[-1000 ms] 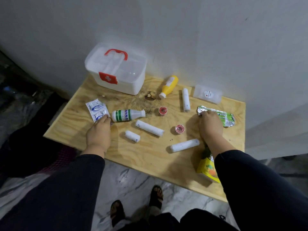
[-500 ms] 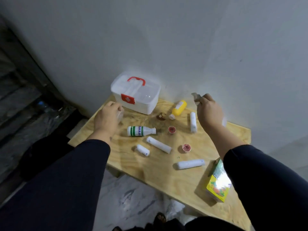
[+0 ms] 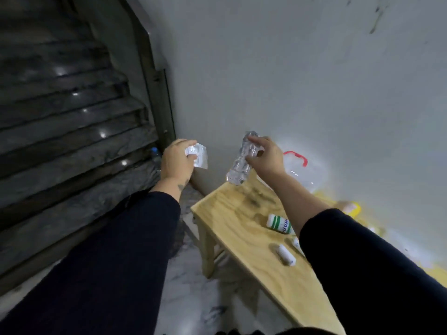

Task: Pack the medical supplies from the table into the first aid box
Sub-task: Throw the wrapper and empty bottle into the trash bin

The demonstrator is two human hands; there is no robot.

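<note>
Against a pale wall, beside dark stairs (image 3: 67,112), stands a light plywood worktop (image 3: 244,235) over a marbled floor (image 3: 193,286). Both hands are raised clear of it: the left hand (image 3: 176,163) has its fingers closed on a white packet (image 3: 199,154), the right hand (image 3: 266,157) pinches a crinkled silver foil pack (image 3: 243,160). Behind the right wrist sits the first aid box (image 3: 304,170), blurred and overexposed. A green-striped bottle (image 3: 279,223) and a white roll (image 3: 286,255) lie partly hidden by the right sleeve; blurred yellow shapes at the far end cannot be identified.
</note>
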